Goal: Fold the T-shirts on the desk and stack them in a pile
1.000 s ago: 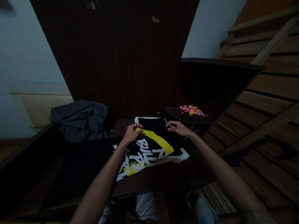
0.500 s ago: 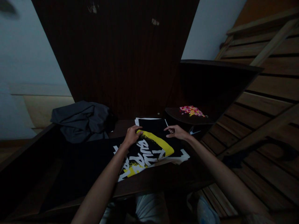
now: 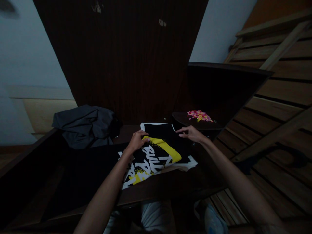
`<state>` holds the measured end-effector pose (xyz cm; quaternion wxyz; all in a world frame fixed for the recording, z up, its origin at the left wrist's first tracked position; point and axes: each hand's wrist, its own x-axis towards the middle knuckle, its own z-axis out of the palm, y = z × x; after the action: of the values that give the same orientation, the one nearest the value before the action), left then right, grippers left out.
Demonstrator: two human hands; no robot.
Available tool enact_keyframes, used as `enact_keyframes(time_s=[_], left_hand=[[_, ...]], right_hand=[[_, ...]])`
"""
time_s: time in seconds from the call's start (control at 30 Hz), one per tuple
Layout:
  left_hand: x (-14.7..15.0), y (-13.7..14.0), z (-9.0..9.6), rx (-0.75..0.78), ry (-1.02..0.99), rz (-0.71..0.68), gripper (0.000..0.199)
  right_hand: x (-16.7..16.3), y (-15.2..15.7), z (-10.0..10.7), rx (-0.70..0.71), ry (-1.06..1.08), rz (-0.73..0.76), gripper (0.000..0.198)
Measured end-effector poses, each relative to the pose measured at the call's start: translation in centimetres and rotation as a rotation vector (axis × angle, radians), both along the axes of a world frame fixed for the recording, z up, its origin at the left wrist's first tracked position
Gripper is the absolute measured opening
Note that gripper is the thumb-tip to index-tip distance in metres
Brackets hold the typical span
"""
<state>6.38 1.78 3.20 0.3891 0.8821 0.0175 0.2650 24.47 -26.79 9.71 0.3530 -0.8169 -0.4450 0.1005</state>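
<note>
Over cloth — left grip touching, right grip parted.

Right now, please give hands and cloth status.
Left hand on printed cloth, right hand by black fabric. Grips unclear. Printed side up. Grey cloth heaped left, apart.

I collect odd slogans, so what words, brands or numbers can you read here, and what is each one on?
"BULL": white brush-style letters on the black printed cloth between the hands; the end of the word is less clear.
Other white letters on that cloth: cut off by folds or too unclear to read as words.
Pale marks on the dark panel: no readable lettering.
I can make out no numbers.
</note>
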Motion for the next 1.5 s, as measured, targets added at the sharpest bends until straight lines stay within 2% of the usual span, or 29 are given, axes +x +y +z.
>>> enact_keyframes(time_s=[0.17,0.33,0.43,0.53,0.67,0.77,0.9,1.07,1.17,1.3,1.37,1.43,1.5], left_hand=[[-0.2,0.0,0.4,-0.024,-0.002,-0.051,0.014],[-0.5,0.1,0.7,-0.216,0.068,-0.11,0.025],[-0.7,0.1,0.8,-0.428,0.135,-0.192,0.031],[-1.1,-0.1,1.0,-0.642,0.197,-0.31,0.032],[-1.3,-0.5,1.3,-0.772,0.221,-0.376,0.035],[-0.8,-0.2,1.1,-0.691,0.172,-0.304,0.035],[0.2,0.4,-0.1,-0.342,0.129,-0.069,0.03],[0.0,0.6,-0.8,0.126,0.34,0.127,0.031],[-0.5,0.4,-0.4,0.315,0.456,0.201,0.039],[-0.7,0.1,0.1,0.409,0.439,0.259,0.042],[-0.6,0.4,0.3,0.419,0.431,0.289,0.044],[-0.6,1.1,0.4,0.372,0.466,0.276,0.047],[-0.8,2.3,0.5,0.232,0.542,0.201,0.051]], right_hand=[[-0.2,0.1,0.2,-0.005,-0.055,-0.047,0.03],[-1.0,0.3,1.2,0.169,-0.064,-0.035,0.031],[-1.3,0.4,1.5,0.269,0.088,0.012,0.041],[-1.5,0.5,1.2,0.307,0.312,-0.021,0.048],[-1.5,1.4,0.6,0.35,0.44,-0.086,0.051],[-1.0,2.3,0.0,0.361,0.451,-0.101,0.052],[0.8,3.6,-1.7,0.249,0.389,-0.166,0.051],[3.5,4.5,-4.7,-0.071,0.303,-0.2,0.038],[4.7,4.9,-6.0,-0.094,0.185,-0.209,0.03],[5.2,5.4,-7.0,0.027,0.077,-0.2,0.02],[5.1,5.7,-7.5,-0.008,0.008,-0.235,0.014],[4.9,5.9,-7.9,-0.084,-0.07,-0.272,0.01],[4.6,6.1,-8.1,-0.133,-0.128,-0.289,0.008]])
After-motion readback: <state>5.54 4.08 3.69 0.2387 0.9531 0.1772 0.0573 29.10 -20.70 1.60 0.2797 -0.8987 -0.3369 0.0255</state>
